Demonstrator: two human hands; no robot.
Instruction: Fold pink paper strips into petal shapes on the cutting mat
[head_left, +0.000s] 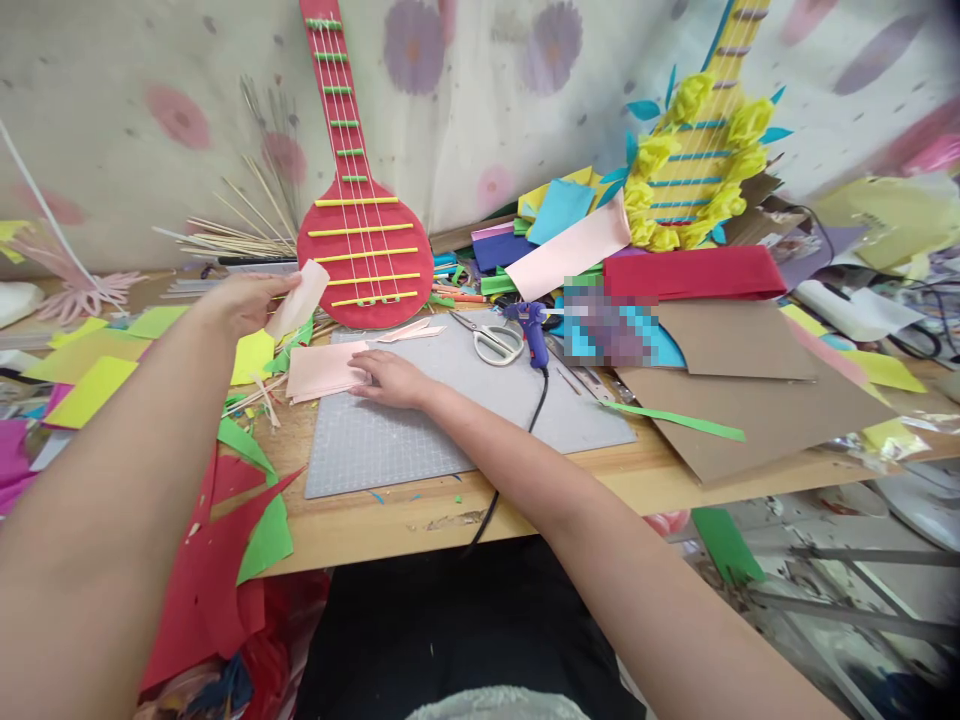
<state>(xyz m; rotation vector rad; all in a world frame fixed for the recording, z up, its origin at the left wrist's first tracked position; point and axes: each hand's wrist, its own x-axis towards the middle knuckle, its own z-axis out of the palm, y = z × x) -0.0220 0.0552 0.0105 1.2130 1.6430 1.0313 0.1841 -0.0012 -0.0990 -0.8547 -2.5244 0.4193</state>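
My left hand (244, 303) pinches a small pale pink piece of paper (301, 298) by its edge, lifted in front of the red paper lute (365, 245). To its right, my right hand (394, 379) lies with fingers stretched over the right end of a stack of pale pink paper pieces (322, 371). That stack rests partly on the grey cutting mat (405, 440) and partly beyond its left edge. Folded pink strips (409, 331) lie at the mat's back edge. White-handled scissors (498, 345) and a blue glue gun (534, 330) sit on the mat to the right.
Brown cardboard (750, 410) and a red folded strip (694, 274) lie at the right. A yellow lute with yellow flowers (682, 170) leans at the back. Green and red scraps (217, 560) hang over the front left edge. The glue gun's cord (487, 520) crosses the front edge.
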